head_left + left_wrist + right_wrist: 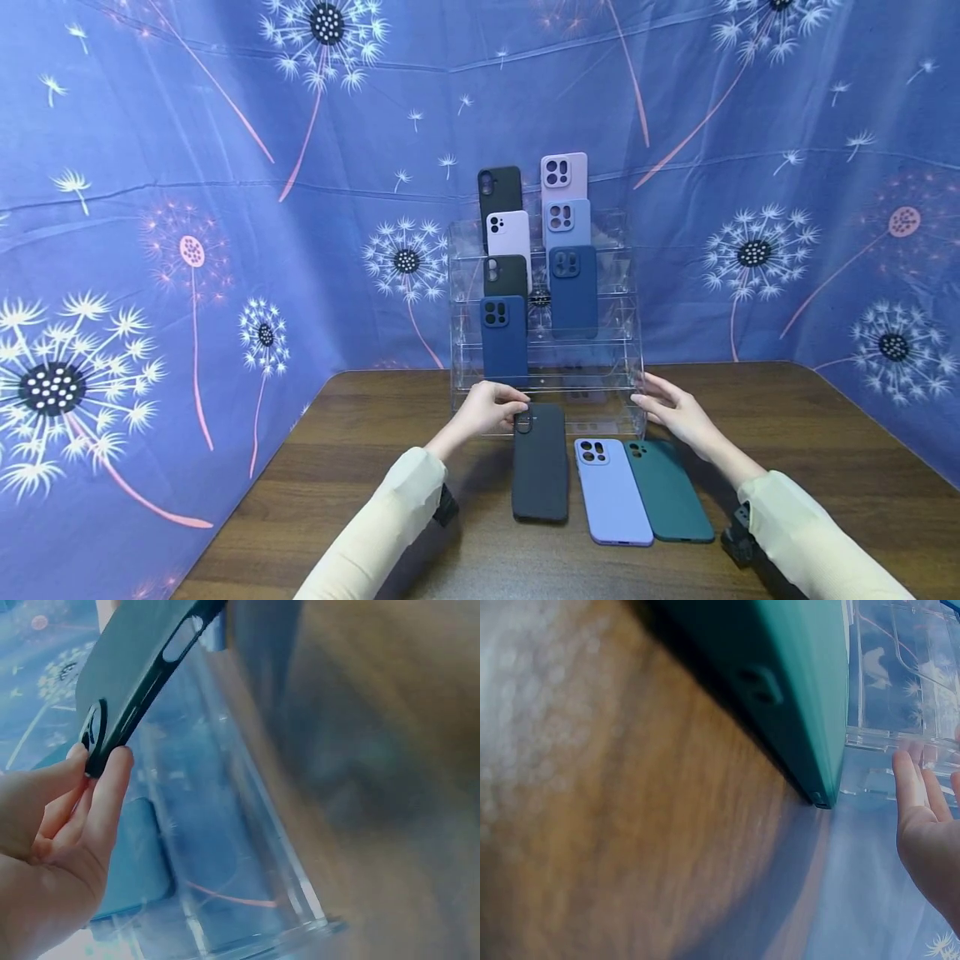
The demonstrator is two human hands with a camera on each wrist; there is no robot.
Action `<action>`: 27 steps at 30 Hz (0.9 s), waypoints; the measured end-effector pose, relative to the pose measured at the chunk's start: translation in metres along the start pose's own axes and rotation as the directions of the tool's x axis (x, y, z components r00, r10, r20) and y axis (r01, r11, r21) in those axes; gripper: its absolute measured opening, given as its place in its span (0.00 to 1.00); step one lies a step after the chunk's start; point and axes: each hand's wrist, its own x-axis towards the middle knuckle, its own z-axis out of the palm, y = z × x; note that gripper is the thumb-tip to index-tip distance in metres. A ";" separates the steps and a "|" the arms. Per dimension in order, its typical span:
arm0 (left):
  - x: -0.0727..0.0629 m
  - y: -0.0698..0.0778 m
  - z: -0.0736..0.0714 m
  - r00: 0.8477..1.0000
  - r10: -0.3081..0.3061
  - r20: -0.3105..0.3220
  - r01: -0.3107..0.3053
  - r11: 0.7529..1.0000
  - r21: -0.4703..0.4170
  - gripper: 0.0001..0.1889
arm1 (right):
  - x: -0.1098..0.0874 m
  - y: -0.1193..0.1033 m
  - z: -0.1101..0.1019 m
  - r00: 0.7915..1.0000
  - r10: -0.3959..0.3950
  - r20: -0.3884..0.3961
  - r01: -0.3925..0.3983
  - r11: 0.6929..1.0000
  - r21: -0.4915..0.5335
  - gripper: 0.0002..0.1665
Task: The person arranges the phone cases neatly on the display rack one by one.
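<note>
My left hand (491,407) pinches a black phone case (540,467) by its upper left corner, thumb on one face and fingers on the other. In the left wrist view that phone case (139,667) hangs tilted from the fingertips. My right hand (678,417) is at the lower right edge of a clear tiered display stand (543,402), its fingers fairly straight. The right wrist view has the right hand (930,832) with fingertips against the clear plastic. Near it on the table lie a light blue phone case (617,496) and a green phone case (672,492), edges together.
Two columns of phone cases stand in the stand's tiers: a dark blue case (505,337) lowest on the left, another blue case (573,292) lowest on the right. Behind hangs a blue dandelion-print cloth (300,225). The wooden table (360,425) extends to both sides.
</note>
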 end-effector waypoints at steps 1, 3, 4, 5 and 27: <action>0.002 0.003 -0.002 1.000 0.000 -0.009 0.000 1.000 -0.012 0.09 | 0.000 0.000 0.000 1.000 -0.001 -0.001 0.001 1.000 0.000 0.43; 0.007 0.009 -0.006 1.000 0.008 -0.028 -0.009 0.999 -0.034 0.09 | 0.000 0.000 -0.001 1.000 -0.004 -0.006 0.004 1.000 0.005 0.43; 0.009 0.013 -0.009 0.999 0.014 -0.038 -0.015 0.999 -0.046 0.10 | 0.000 0.000 -0.001 1.000 -0.005 -0.008 0.005 1.000 0.005 0.42; 0.012 0.016 -0.011 0.998 0.022 -0.050 -0.024 0.999 -0.047 0.10 | 0.000 0.000 -0.001 1.000 -0.007 -0.011 0.007 1.000 0.008 0.42; 0.078 0.083 -0.034 0.938 0.199 -0.283 -0.208 0.978 -0.003 0.13 | 0.001 0.002 0.002 1.000 -0.005 -0.023 0.005 1.000 0.002 0.42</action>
